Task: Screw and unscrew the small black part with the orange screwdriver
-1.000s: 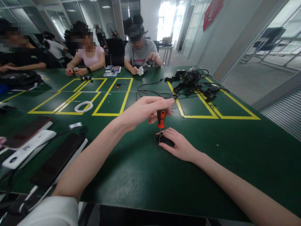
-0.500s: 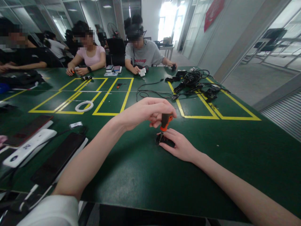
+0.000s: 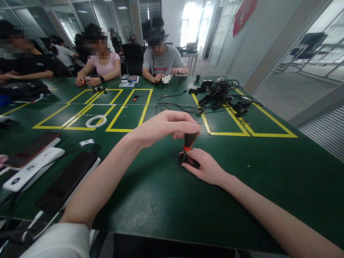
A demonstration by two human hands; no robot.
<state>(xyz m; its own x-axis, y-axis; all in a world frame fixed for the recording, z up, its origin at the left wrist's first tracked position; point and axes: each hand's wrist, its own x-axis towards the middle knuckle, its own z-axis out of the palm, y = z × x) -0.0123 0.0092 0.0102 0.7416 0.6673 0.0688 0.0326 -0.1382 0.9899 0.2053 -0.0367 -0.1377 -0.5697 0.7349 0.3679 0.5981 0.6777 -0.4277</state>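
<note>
My left hand [image 3: 172,125] grips the handle of a dark screwdriver with orange parts [image 3: 190,140]. The tool stands nearly upright, its metal shaft pointing down at a small black part [image 3: 192,164] that lies on the green tabletop [image 3: 139,200]. Whether the tip sits in a screw is too small to tell. My right hand [image 3: 206,165] rests low on the table, fingers closed around the black part and partly covering it, so its kind does not show.
Left of my arm lie a phone [image 3: 68,179], a white power strip [image 3: 34,168] and another phone [image 3: 34,147]. A white tape ring [image 3: 96,121] lies farther off. Tangled black cables [image 3: 219,91] are at the back right. Co-workers [image 3: 163,61] sit across the table.
The screwdriver handle has turned, showing less orange, and my left fingers have shifted around its top. My right hand stays put. Across the table, a co-worker's hand has left a black plug.
</note>
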